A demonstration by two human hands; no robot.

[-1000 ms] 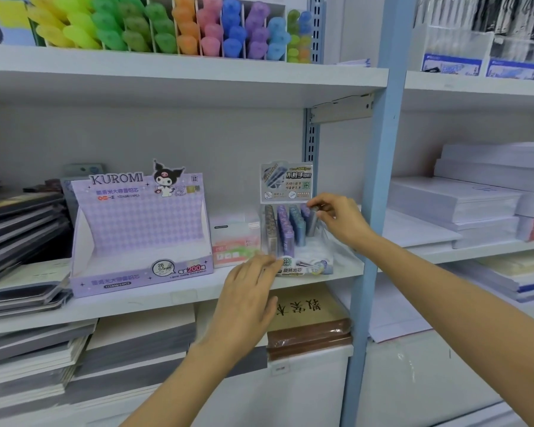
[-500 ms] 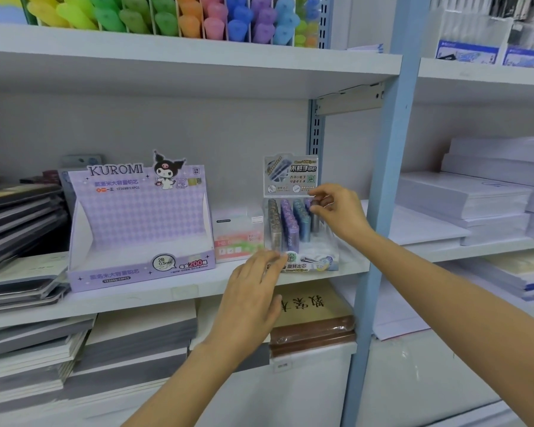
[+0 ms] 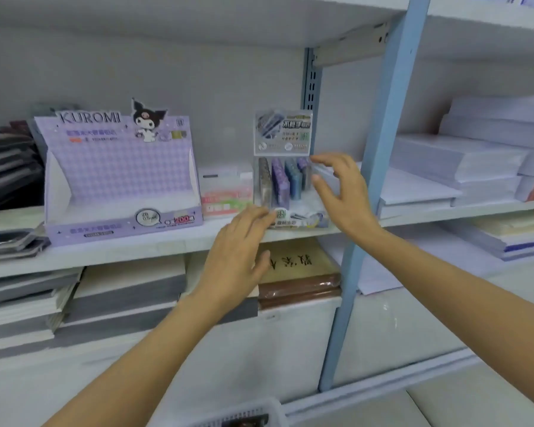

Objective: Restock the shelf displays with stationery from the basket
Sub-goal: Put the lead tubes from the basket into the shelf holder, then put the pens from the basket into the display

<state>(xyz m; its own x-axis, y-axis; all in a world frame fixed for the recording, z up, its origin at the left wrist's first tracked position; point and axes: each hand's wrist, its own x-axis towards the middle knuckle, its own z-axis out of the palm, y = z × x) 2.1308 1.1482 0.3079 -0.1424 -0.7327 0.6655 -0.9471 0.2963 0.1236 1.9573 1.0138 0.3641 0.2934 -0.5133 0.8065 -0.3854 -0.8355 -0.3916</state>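
Middle shelf, right end: clear display case stands upright at the front edge, against the blue post. Printed header card on top. Rows of small refill cases inside, grey, purple and blue, standing on end.

Left hand: reaches in from below, fingers straight and together, fingertips at the case's lower front-left corner. At it or just touching, blur, cannot tell which. Holds nothing.

Right hand: at the case's right side, fingers spread and loosely curved, thumb and forefinger making a C toward the case's right wall. Nothing pinched. Forefinger tip is level with the bottom of the header card. Contact with the wall cannot be told.

The display case sits between the two hands, left hand low and in front, right hand higher and beside it.

Left of the case: pink-and-green box just beside it, then purple Kuromi display box, its tray showing nothing inside. Brown packet on the shelf below. Paper reams stacked in the right bay. White basket rim at the bottom edge, contents not legible.
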